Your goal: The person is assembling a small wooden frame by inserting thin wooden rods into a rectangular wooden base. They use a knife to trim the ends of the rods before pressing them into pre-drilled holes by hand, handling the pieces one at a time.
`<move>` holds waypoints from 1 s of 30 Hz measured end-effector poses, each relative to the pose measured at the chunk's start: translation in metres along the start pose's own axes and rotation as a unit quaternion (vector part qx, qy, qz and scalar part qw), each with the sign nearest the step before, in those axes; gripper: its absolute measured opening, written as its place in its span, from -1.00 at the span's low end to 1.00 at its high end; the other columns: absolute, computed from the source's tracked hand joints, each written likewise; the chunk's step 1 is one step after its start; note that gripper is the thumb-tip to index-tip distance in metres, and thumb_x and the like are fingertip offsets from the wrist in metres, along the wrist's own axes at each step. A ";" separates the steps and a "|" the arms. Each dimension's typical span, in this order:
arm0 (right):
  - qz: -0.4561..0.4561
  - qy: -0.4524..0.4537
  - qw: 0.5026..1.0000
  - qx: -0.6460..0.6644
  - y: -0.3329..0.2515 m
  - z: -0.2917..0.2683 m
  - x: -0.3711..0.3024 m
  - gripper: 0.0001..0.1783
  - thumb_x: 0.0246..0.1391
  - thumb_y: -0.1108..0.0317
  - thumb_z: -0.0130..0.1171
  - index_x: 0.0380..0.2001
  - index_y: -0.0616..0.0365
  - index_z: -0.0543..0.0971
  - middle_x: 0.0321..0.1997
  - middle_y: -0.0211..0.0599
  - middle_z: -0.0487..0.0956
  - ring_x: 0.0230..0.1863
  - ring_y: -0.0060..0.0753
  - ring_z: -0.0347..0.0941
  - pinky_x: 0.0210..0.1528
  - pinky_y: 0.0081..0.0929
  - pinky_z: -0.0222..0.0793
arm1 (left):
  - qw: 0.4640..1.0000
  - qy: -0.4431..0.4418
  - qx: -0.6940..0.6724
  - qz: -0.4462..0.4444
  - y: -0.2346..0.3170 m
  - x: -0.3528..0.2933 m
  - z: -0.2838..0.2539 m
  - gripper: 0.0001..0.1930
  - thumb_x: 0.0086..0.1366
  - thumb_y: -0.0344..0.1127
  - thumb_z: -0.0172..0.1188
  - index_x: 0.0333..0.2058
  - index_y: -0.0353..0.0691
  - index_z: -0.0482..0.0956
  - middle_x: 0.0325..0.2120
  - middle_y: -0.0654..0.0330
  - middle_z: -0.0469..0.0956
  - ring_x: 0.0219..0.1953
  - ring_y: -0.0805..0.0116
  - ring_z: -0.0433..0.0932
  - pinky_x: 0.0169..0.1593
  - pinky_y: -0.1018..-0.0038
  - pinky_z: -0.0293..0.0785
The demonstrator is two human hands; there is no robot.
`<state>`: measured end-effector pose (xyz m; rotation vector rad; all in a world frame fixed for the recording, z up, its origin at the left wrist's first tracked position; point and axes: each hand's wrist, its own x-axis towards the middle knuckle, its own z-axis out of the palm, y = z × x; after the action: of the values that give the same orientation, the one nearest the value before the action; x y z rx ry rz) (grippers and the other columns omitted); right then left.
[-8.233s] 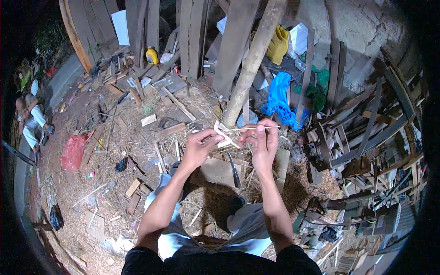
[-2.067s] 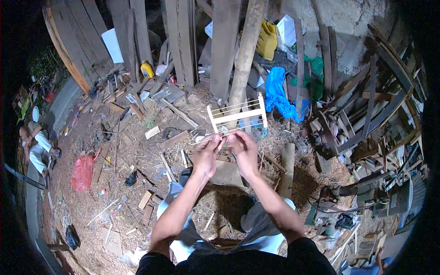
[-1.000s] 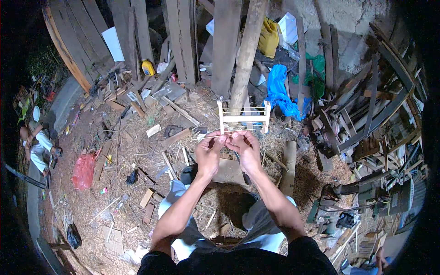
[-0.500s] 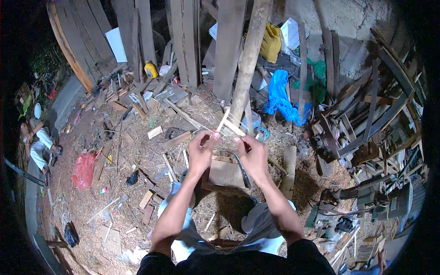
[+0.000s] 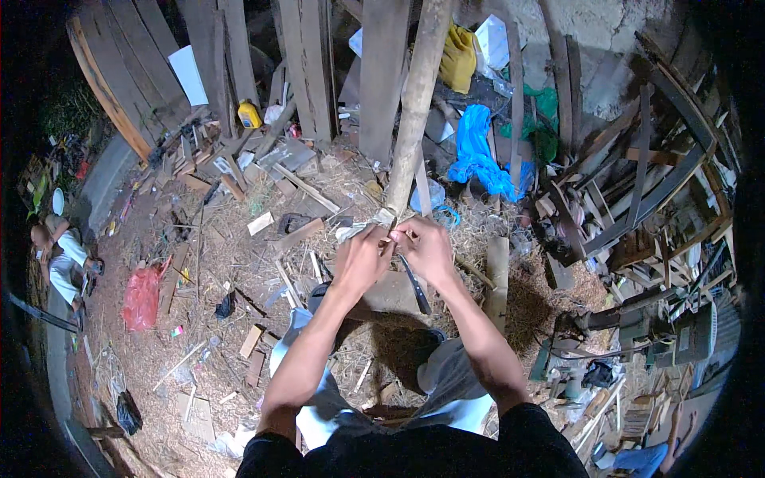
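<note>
My left hand (image 5: 362, 261) and my right hand (image 5: 427, 248) meet in front of my knees, fingers bent and fingertips touching or nearly so. Beyond the left fingers sticks out a pale, crumpled-looking piece (image 5: 365, 225), lying against the left hand; its kind is hard to tell. My right hand is closed in a pinch, and what lies between its fingertips is too small to name. Just below the hands, a dark-handled knife (image 5: 418, 293) rests at the edge of a flat wooden block (image 5: 388, 296).
A bamboo pole (image 5: 416, 111) leans ahead, with tall planks (image 5: 303, 72) behind. A blue plastic bag (image 5: 476, 151) lies right of it, scrap wood (image 5: 637, 215) further right. Left are a red bag (image 5: 143, 299) and a seated person (image 5: 62, 259). Another person (image 5: 644, 460) shows lower right.
My hands have drawn together. The pale sticks with thin strands that stood above them no longer show; a crumpled pale piece is at the left fingers. The view has shifted slightly.
</note>
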<state>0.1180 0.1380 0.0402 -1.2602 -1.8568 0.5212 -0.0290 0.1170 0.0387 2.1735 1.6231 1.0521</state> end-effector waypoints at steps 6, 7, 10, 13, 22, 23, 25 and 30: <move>0.029 0.007 0.999 -0.021 0.006 0.009 -0.005 -0.91 -0.11 0.44 0.19 -0.49 0.23 0.52 -0.49 -0.10 0.52 -0.38 -0.03 0.43 -0.26 -0.24 0.33 | 1.000 0.014 0.018 0.004 0.010 -0.002 0.006 -0.87 0.04 -0.35 0.15 -0.44 -0.28 0.49 -0.44 0.01 0.50 -0.46 -0.04 0.53 -0.43 0.16 0.45; 0.066 -0.009 0.998 -0.006 0.007 0.011 -0.005 -0.91 -0.11 0.46 0.18 -0.48 0.24 0.52 -0.50 -0.09 0.51 -0.41 -0.04 0.43 -0.29 -0.24 0.33 | 1.000 0.012 0.019 0.003 0.010 -0.002 0.008 -0.87 0.03 -0.36 0.16 -0.43 -0.27 0.50 -0.44 0.02 0.49 -0.45 -0.04 0.52 -0.42 0.16 0.45; 0.143 -0.026 0.983 0.112 0.018 0.015 -0.007 -0.92 -0.12 0.49 0.14 -0.48 0.27 0.50 -0.55 -0.07 0.50 -0.52 -0.11 0.43 -0.37 -0.26 0.32 | 1.000 -0.003 0.029 -0.007 0.013 -0.004 0.012 -0.83 -0.01 -0.36 0.15 -0.39 -0.23 0.51 -0.44 0.04 0.49 -0.43 -0.05 0.52 -0.39 0.15 0.45; 0.277 -0.044 0.928 0.244 0.039 0.016 -0.004 -0.97 -0.12 0.54 0.11 -0.52 0.24 0.51 -0.59 -0.24 0.51 -0.56 -0.37 0.40 -0.49 -0.40 0.28 | 0.999 -0.026 0.038 -0.004 0.017 -0.002 0.019 -0.83 -0.01 -0.38 0.14 -0.38 -0.24 0.51 -0.40 0.03 0.50 -0.41 -0.06 0.52 -0.36 0.14 0.46; 0.349 -0.066 0.897 0.264 0.038 0.014 0.005 -0.87 -0.14 0.46 0.26 -0.44 0.25 0.59 -0.48 -0.27 0.58 -0.43 -0.52 0.44 -0.30 -0.54 0.32 | 0.992 0.009 -0.085 -0.098 -0.014 -0.002 0.048 -0.79 0.01 -0.37 0.17 -0.32 -0.23 0.54 -0.32 0.01 0.54 -0.34 0.00 0.55 -0.26 0.25 0.48; 0.344 -0.071 0.898 0.267 0.032 0.007 0.004 -0.86 -0.08 0.39 0.25 -0.44 0.23 0.59 -0.54 -0.37 0.53 -0.51 -0.57 0.36 -0.40 -0.57 0.26 | 0.983 -0.005 -0.124 -0.137 -0.012 -0.002 0.048 -0.81 0.03 -0.37 0.17 -0.33 -0.24 0.54 -0.34 0.02 0.55 -0.35 0.06 0.56 -0.26 0.30 0.47; 0.291 -0.070 0.917 0.262 0.048 0.010 0.003 -0.86 -0.10 0.40 0.26 -0.44 0.23 0.60 -0.47 -0.33 0.58 -0.45 -0.55 0.43 -0.32 -0.53 0.32 | 0.955 -0.013 -0.236 -0.179 -0.015 -0.004 0.055 -0.89 0.10 -0.45 0.13 -0.35 -0.28 0.53 -0.44 0.17 0.58 -0.40 0.36 0.56 -0.30 0.47 0.45; 0.157 0.032 0.950 0.268 0.035 0.022 0.000 -0.80 0.02 0.28 0.17 -0.42 0.21 0.61 -0.48 -0.38 0.60 -0.45 -0.57 0.46 -0.29 -0.56 0.34 | 0.920 0.046 -0.359 -0.150 -0.025 -0.004 0.064 -0.89 0.15 -0.47 0.11 -0.32 -0.30 0.53 -0.50 0.30 0.54 -0.44 0.55 0.47 -0.35 0.56 0.40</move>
<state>0.1200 0.1550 0.0021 -1.1748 -1.3295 1.0634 -0.0057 0.1363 -0.0226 1.3693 1.2576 1.3821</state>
